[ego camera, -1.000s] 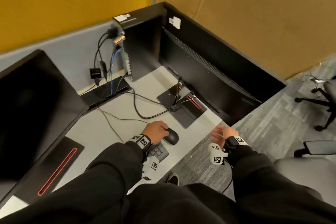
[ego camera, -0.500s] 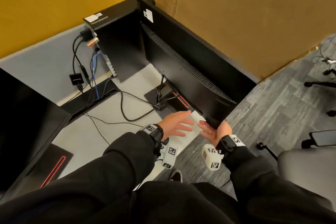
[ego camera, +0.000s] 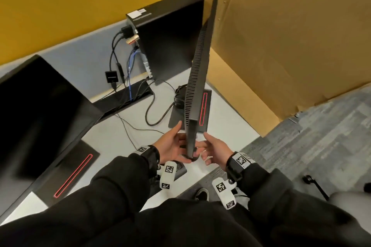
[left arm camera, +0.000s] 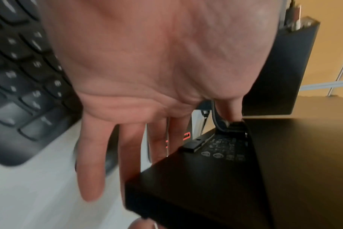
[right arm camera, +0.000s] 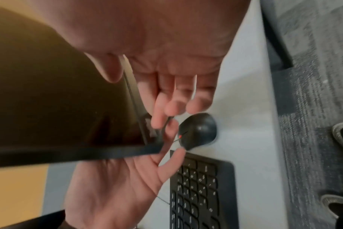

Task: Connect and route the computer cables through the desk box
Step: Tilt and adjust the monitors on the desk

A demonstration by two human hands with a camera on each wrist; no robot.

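Observation:
The black monitor (ego camera: 197,78) stands edge-on to me on its base (ego camera: 206,106). My left hand (ego camera: 174,146) lies flat against its back near the lower corner, fingers (left arm camera: 90,162) straight. My right hand (ego camera: 212,150) holds the same corner from the screen side, thumb (right arm camera: 112,72) on the screen (right arm camera: 59,100) and bent fingers round the edge. A cable plugs into the monitor's underside (left arm camera: 221,125). Several cables (ego camera: 118,52) hang from the black computer tower (ego camera: 168,36) into the long black desk box (ego camera: 124,98). One black cable loops across the desk (ego camera: 152,114).
A second monitor (ego camera: 40,106) stands at the left. A black mouse (right arm camera: 198,130) and keyboard (right arm camera: 202,193) lie on the white desk under my hands. Cardboard panels (ego camera: 281,46) close the right side. Grey carpet (ego camera: 321,136) and a chair base lie beyond the desk edge.
My left hand left the mouse and both hands came to the monitor's near corner. The monitor has swung from side-on to edge-on toward me.

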